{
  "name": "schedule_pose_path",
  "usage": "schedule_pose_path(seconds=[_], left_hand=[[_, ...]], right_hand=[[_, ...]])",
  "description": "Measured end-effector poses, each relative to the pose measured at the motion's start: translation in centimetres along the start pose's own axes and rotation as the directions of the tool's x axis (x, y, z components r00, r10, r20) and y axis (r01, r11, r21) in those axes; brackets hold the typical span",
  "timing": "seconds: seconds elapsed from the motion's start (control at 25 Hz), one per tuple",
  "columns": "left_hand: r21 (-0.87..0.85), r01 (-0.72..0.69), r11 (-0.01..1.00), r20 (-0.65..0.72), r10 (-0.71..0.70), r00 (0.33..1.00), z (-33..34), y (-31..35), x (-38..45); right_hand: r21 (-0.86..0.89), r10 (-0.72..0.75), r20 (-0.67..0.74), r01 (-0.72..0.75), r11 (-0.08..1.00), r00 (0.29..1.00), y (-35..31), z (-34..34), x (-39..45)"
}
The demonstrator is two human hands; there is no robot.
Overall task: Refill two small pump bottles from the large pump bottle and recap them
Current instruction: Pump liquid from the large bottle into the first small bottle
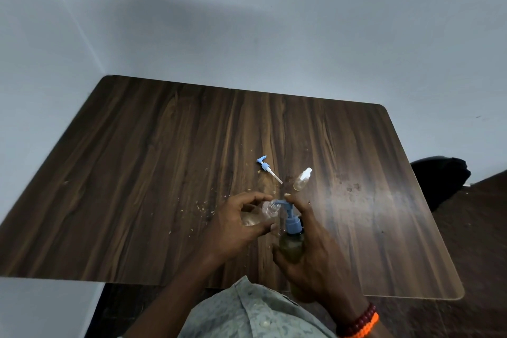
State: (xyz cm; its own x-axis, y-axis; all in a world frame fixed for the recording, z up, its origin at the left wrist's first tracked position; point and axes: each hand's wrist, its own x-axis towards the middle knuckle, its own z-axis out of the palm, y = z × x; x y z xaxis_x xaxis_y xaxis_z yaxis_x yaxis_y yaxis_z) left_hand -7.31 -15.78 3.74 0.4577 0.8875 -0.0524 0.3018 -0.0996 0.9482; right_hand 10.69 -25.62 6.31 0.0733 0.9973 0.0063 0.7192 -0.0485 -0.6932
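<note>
My left hand (236,225) grips a small clear bottle (264,212), tilted with its open neck toward the right. My right hand (310,250) is wrapped around the large bottle (292,245) of yellowish liquid, with a finger on top of its blue pump head (290,217). The pump's spout touches the small bottle's neck. A second small bottle (302,180), capped white, lies on its side farther back on the table. A loose blue pump cap (267,169) with its dip tube lies left of that bottle.
The dark wooden table (153,173) stands against pale walls at the back and left. Small crumbs or droplets are scattered near my left hand. A dark object (439,175) sits past the table's right edge. My patterned shirt fills the bottom of the view.
</note>
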Motion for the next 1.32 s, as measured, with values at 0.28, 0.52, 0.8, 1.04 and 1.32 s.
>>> schedule_pose_path(seconds=[0.28,0.52,0.8,1.04,1.32], left_hand=[[0.006,-0.005,1.0,-0.004,0.005,1.0,0.1,0.1,-0.2],[-0.005,-0.005,1.0,-0.002,0.005,1.0,0.0,-0.1,0.1],[-0.018,-0.012,1.0,0.001,0.012,1.0,0.0,0.0,0.2],[0.008,-0.002,1.0,0.016,0.002,1.0,0.2,-0.6,-0.2],[-0.053,0.019,0.998,0.045,-0.017,0.999,-0.2,0.0,-0.3]], right_hand=[[-0.005,0.041,-0.011,-0.041,0.999,0.999,-0.1,0.2,0.0],[-0.046,0.003,-0.009,-0.004,0.999,1.0,-0.2,0.1,0.0],[-0.025,0.022,-0.012,-0.023,0.999,1.0,-0.6,0.0,0.1],[-0.021,0.045,-0.004,-0.045,0.999,0.999,-0.9,0.2,0.2],[0.569,0.294,0.047,-0.268,0.778,0.955,-1.8,1.2,-0.7]])
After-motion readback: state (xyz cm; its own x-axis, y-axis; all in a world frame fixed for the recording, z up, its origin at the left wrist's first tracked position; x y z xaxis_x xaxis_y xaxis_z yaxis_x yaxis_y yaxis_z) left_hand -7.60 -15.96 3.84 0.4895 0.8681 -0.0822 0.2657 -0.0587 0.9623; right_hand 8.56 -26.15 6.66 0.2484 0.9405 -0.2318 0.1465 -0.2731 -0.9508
